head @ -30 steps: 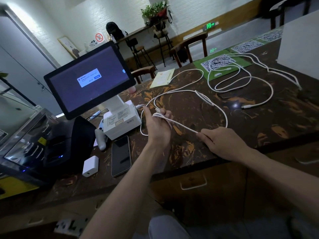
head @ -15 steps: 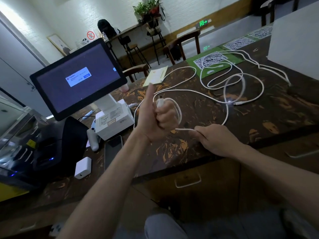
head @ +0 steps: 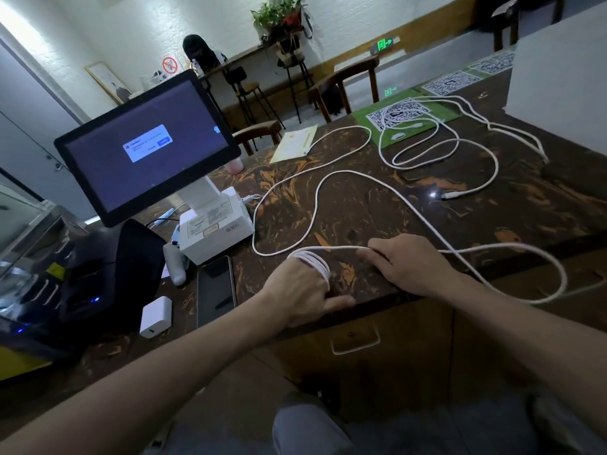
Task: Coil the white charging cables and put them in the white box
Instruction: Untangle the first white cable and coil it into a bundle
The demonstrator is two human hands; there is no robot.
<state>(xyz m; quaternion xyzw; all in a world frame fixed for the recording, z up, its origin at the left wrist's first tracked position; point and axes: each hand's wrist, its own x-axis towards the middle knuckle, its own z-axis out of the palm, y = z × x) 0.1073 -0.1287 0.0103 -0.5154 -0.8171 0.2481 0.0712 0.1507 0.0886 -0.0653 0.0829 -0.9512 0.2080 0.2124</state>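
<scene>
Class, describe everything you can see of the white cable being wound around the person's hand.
The white cable is thin, round and looks braided. Several turns are wrapped round the fingers of the left hand. From there it runs taut to the right hand, which pinches it, then loops off the near edge of the dark marbled counter and trails back across the top.

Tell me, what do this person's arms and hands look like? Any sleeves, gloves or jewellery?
Both forearms are bare as far as the picture shows, with no sleeve in view. The left hand and the right hand are bare too: no gloves. I can make out no watch, ring or bracelet on either. Greyish trousers show at the bottom edge.
</scene>
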